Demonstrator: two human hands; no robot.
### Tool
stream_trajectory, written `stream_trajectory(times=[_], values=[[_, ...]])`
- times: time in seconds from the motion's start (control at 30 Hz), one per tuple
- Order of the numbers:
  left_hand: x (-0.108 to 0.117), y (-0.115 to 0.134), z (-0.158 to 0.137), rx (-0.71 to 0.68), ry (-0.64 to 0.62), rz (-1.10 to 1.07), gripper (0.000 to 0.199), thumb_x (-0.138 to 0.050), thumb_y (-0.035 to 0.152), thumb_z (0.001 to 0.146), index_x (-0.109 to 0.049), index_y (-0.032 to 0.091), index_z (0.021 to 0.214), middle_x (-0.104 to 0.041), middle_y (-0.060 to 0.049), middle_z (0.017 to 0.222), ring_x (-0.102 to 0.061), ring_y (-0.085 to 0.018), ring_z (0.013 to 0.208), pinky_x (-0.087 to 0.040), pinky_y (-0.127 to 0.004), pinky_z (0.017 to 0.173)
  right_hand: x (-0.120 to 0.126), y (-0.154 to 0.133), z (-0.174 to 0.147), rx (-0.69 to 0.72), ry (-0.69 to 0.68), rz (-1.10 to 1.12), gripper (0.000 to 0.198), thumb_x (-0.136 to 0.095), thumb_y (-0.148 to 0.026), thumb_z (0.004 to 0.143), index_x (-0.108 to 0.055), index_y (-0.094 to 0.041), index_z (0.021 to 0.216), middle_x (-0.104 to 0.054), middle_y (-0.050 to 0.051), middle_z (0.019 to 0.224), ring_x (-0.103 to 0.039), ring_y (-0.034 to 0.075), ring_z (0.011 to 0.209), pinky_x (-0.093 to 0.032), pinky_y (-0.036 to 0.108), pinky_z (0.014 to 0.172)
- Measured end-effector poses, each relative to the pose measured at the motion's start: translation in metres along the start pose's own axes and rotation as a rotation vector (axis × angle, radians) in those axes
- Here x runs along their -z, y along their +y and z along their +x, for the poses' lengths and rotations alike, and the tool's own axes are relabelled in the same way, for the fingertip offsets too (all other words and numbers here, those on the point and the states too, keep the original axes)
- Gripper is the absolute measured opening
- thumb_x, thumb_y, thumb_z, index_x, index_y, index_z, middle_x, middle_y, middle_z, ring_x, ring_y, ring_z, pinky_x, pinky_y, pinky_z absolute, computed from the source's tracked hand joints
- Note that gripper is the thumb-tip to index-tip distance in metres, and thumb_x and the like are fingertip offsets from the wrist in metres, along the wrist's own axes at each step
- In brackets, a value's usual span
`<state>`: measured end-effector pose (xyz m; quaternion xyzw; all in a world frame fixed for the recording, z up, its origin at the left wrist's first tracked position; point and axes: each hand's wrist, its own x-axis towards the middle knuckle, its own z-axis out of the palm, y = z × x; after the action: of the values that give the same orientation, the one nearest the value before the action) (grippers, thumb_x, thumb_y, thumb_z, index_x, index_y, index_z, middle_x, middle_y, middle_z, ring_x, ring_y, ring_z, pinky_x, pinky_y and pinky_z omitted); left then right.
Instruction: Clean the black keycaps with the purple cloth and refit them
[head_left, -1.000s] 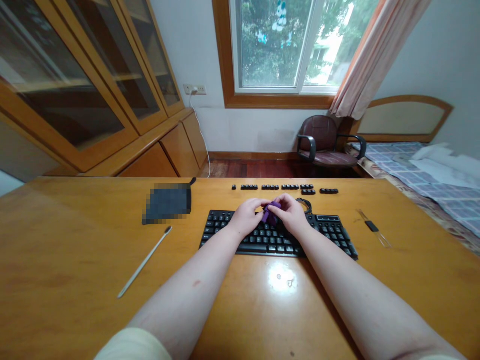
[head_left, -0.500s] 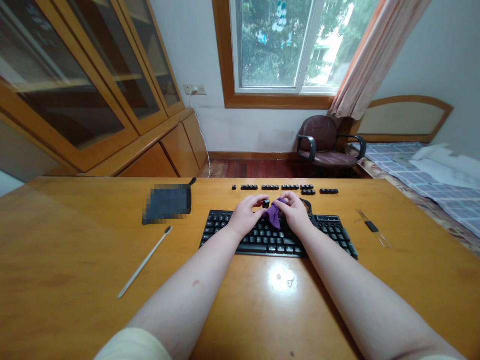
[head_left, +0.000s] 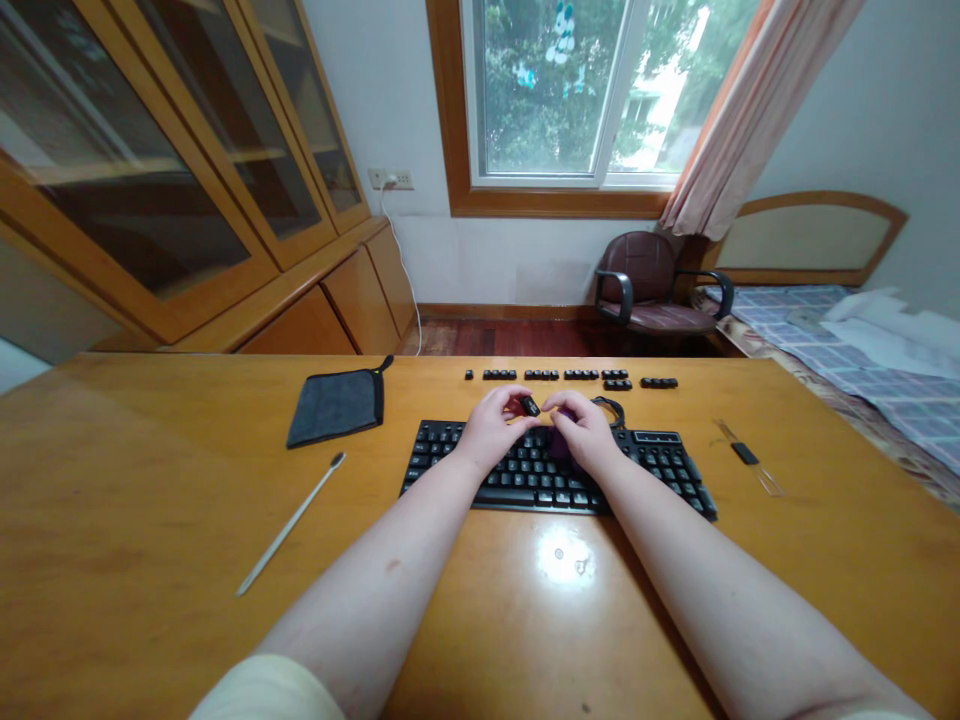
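A small black keycap [head_left: 530, 406] is pinched between the thumb and fingers of my left hand [head_left: 491, 428], above the black keyboard [head_left: 517, 480]. Just to its right, my right hand [head_left: 586, 432] is closed on a purple cloth [head_left: 559, 442], most of which is hidden behind the fingers. The fingertips of my right hand are close to the keycap; I cannot tell whether they touch it. Both hands hover over the upper middle of the keyboard and cover part of its keys. Rows of loose keycaps [head_left: 541, 375] lie beyond the keyboard.
To the left lie a dark grey cloth pouch [head_left: 336, 407] and a long white brush [head_left: 289, 528] with a dark tip. A wire keycap puller [head_left: 745, 453] rests on the right. The keyboard's coiled cable [head_left: 611, 408] sits behind it. An armchair [head_left: 649, 285] stands beyond the desk.
The keycap has been turned in my left fingers. My right hand has drawn the purple cloth slightly right and away from the keycap, and less of the cloth shows.
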<state>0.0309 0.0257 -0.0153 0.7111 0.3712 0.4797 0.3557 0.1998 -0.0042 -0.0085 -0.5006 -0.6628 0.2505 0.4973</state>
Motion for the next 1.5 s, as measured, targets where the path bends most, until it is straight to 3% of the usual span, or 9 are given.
stream_trajectory(times=[0.13, 0.37, 0.63, 0.9, 1.13, 1.3, 1.4, 1.5], values=[[0.002, 0.005, -0.001, -0.047, -0.039, 0.103, 0.033, -0.069, 0.02, 0.069, -0.058, 0.02, 0.101, -0.06, -0.002, 0.093, -0.06, -0.01, 0.073, -0.053, -0.027, 0.074, -0.001, -0.006, -0.001, -0.073, -0.04, -0.062, 0.02, -0.061, -0.033, 0.072, -0.063, -0.019, 0.087, -0.06, -0.001, 0.069, -0.051, 0.013, 0.059, -0.043, 0.028, 0.063], [0.005, 0.014, -0.003, -0.118, -0.091, 0.264, 0.027, -0.065, 0.022, 0.072, -0.06, 0.021, 0.099, -0.06, -0.001, 0.091, -0.056, -0.008, 0.065, -0.05, -0.025, 0.07, -0.002, -0.005, 0.0, -0.084, -0.038, -0.02, 0.02, -0.066, -0.034, 0.068, -0.064, -0.02, 0.082, -0.068, 0.003, 0.082, -0.06, 0.017, 0.076, -0.046, 0.032, 0.075], [0.005, 0.014, -0.002, -0.134, -0.129, 0.259, 0.04, -0.066, 0.023, 0.072, -0.055, 0.022, 0.11, -0.06, -0.001, 0.095, -0.055, -0.008, 0.065, -0.051, -0.027, 0.075, -0.004, 0.002, 0.0, -0.169, 0.02, 0.123, 0.023, -0.059, -0.037, 0.074, -0.068, -0.019, 0.084, -0.069, 0.005, 0.084, -0.063, 0.019, 0.078, -0.049, 0.033, 0.074], [0.004, 0.009, -0.001, -0.106, -0.094, 0.244, 0.034, -0.067, 0.025, 0.072, -0.059, 0.02, 0.105, -0.06, -0.001, 0.089, -0.053, -0.009, 0.066, -0.05, -0.025, 0.071, -0.002, 0.0, 0.0, -0.14, -0.034, 0.1, 0.024, -0.055, -0.038, 0.079, -0.069, -0.021, 0.088, -0.07, 0.005, 0.088, -0.064, 0.02, 0.083, -0.049, 0.033, 0.077], [0.005, 0.011, -0.001, -0.111, -0.098, 0.251, 0.034, -0.065, 0.027, 0.074, -0.059, 0.02, 0.107, -0.06, -0.001, 0.087, -0.052, -0.009, 0.064, -0.049, -0.025, 0.069, -0.002, 0.001, 0.0, -0.167, -0.06, 0.144, 0.025, -0.057, -0.041, 0.078, -0.07, -0.023, 0.09, -0.071, 0.004, 0.089, -0.065, 0.021, 0.084, -0.051, 0.034, 0.074], [0.005, 0.009, -0.001, -0.125, -0.098, 0.249, 0.034, -0.064, 0.028, 0.075, -0.059, 0.021, 0.108, -0.061, -0.002, 0.089, -0.053, -0.008, 0.064, -0.05, -0.025, 0.069, 0.0, 0.0, 0.002, -0.206, -0.073, 0.21, 0.027, -0.063, -0.039, 0.073, -0.069, -0.024, 0.095, -0.07, 0.004, 0.094, -0.064, 0.02, 0.088, -0.049, 0.036, 0.082], [0.005, 0.01, -0.002, -0.128, -0.104, 0.238, 0.036, -0.063, 0.029, 0.075, -0.058, 0.021, 0.11, -0.061, -0.002, 0.091, -0.054, -0.008, 0.065, -0.05, -0.025, 0.069, 0.006, -0.008, 0.005, -0.159, -0.08, 0.087, 0.027, -0.063, -0.038, 0.073, -0.069, -0.022, 0.094, -0.07, 0.004, 0.086, -0.063, 0.019, 0.079, -0.049, 0.035, 0.077], [0.005, 0.013, -0.002, -0.121, -0.102, 0.233, 0.034, -0.06, 0.028, 0.078, -0.057, 0.021, 0.111, -0.062, -0.002, 0.091, -0.056, -0.009, 0.067, -0.05, -0.026, 0.071, 0.019, -0.02, 0.009, 0.011, -0.058, -0.224, 0.021, -0.061, -0.034, 0.074, -0.069, -0.022, 0.09, -0.067, 0.004, 0.083, -0.058, 0.016, 0.067, -0.047, 0.032, 0.069]])
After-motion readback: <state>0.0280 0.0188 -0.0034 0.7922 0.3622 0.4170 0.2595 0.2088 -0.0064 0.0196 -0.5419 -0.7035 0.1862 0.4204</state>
